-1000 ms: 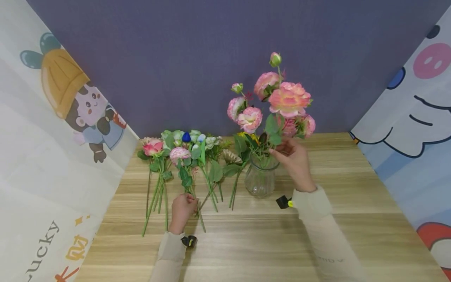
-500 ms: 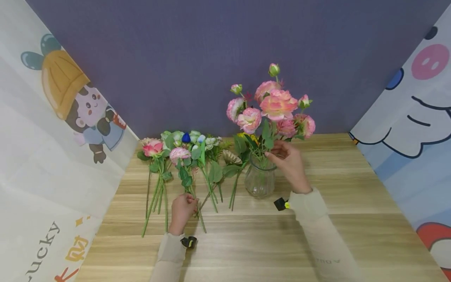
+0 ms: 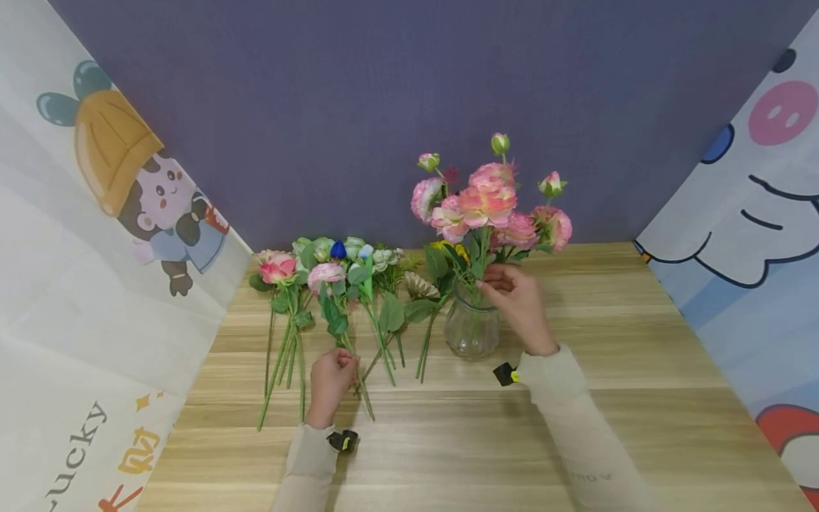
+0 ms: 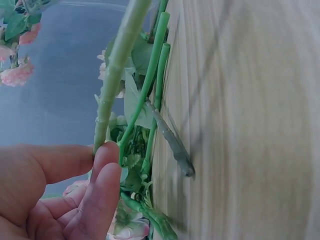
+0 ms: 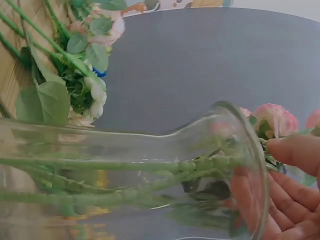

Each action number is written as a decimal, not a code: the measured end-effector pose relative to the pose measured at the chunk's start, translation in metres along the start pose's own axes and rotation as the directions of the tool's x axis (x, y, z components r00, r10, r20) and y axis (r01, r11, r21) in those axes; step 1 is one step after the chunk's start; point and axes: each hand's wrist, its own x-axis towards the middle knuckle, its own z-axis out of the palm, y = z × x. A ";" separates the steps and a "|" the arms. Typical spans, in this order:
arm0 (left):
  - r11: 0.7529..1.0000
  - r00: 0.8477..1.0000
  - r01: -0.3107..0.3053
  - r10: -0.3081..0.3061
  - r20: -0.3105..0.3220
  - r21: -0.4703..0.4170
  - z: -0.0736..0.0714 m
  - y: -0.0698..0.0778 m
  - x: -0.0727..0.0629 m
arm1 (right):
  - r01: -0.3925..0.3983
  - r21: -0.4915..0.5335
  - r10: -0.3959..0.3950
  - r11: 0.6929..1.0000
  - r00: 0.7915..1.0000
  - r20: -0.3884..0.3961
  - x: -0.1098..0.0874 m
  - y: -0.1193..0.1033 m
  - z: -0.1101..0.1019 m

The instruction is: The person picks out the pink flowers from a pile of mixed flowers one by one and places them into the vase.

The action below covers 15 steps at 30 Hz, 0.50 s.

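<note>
A clear glass vase [image 3: 472, 334] stands on the table with several pink peony-like flowers in it. At its rim my right hand [image 3: 521, 306] pinches the stem of the large coral-pink flower [image 3: 488, 204]. The right wrist view shows green stems [image 5: 125, 192] running down inside the glass, thumb and fingers [image 5: 292, 155] just outside the mouth. Further left, my left hand [image 3: 330, 384] pinches a pale green stem [image 4: 114, 75] between thumb and fingers. That stem belongs to a pink-and-white flower [image 3: 325, 275], its head among the loose flowers.
Left of the vase lie pink, white, pale green and blue flowers, including a pink rose [image 3: 278, 269] and a beige flower [image 3: 420, 285]. Behind the wooden table [image 3: 435, 448] rises a dark blue-grey panel [image 3: 320, 121]. Printed cartoon sheets flank both sides.
My right hand has moved slightly left and down at the vase mouth. The coral-pink flower and its bud have sunk lower and shifted left. My left hand has stayed nearly still.
</note>
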 end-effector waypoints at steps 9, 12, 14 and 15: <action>0.999 1.000 0.023 -0.024 -0.004 -0.041 -0.001 0.002 -0.001 | 0.096 -0.147 -0.099 0.984 0.995 -0.011 0.003 0.013 0.006; 0.999 1.000 0.018 -0.019 -0.011 -0.042 -0.002 0.003 0.000 | 0.105 -0.188 -0.108 0.976 0.994 -0.005 0.003 0.012 0.007; 0.999 1.000 0.013 -0.013 -0.017 -0.036 -0.002 0.003 0.000 | 0.107 -0.207 -0.109 0.973 0.994 0.001 0.003 0.011 0.007; 0.999 1.000 0.011 -0.011 -0.021 -0.032 -0.002 0.003 0.000 | 0.108 -0.217 -0.109 0.970 0.994 0.005 0.003 0.010 0.007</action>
